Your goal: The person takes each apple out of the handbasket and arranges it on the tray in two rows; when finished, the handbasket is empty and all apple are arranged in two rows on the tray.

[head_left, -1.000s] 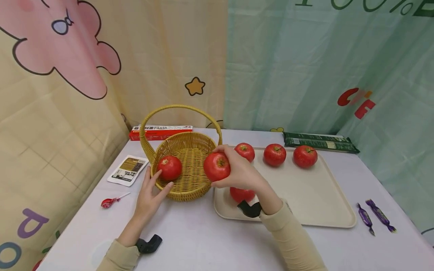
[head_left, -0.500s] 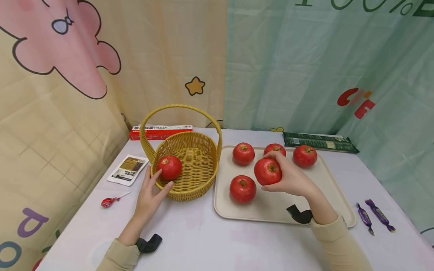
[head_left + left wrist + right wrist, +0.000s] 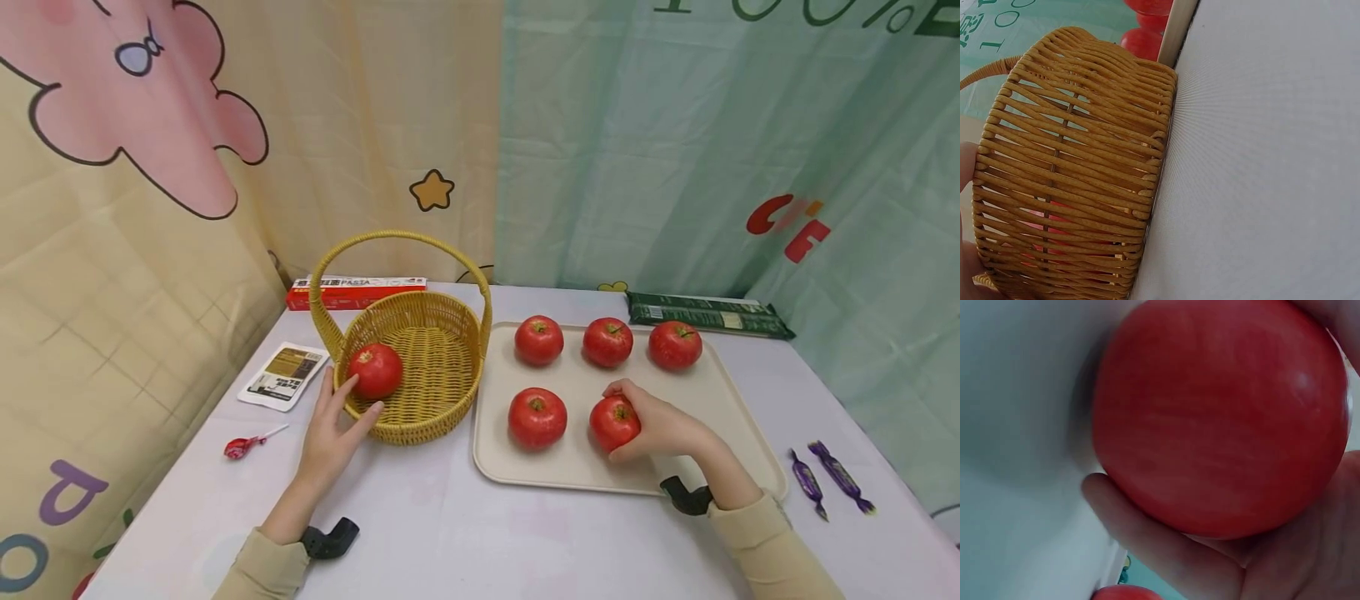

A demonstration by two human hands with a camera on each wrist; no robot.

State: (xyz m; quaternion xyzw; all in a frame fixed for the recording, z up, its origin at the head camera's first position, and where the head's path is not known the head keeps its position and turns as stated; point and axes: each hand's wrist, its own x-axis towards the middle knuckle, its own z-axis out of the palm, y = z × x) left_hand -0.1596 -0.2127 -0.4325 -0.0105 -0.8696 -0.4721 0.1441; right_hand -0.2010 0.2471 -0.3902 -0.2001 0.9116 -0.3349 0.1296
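In the head view my right hand (image 3: 662, 424) grips a red apple (image 3: 615, 423), fingers on its far side and thumb on its near side. It is low over the beige tray (image 3: 690, 467), in the front row. The right wrist view has this apple (image 3: 1222, 419) filling most of the frame, close to a pale surface. My left hand (image 3: 330, 437) rests at the near left rim of a yellow wicker basket (image 3: 423, 429), fingers spread. Inside the basket, at its left, lies another apple (image 3: 377, 371). The left wrist view shows the woven basket side (image 3: 1072, 162) and fingertips at its rim.
Three apples, the middle one (image 3: 607, 342) among them, line the tray's back; another apple (image 3: 537, 418) sits front left. Around stand a red pasta box (image 3: 356, 294), a green packet (image 3: 708, 316), a white pouch (image 3: 283, 377), a lollipop (image 3: 240, 448) and purple-wrapped candies (image 3: 840, 477).
My right hand has carried the apple from above the basket's right side rightward and down to the tray's front row. The left hand and basket have stayed in place.
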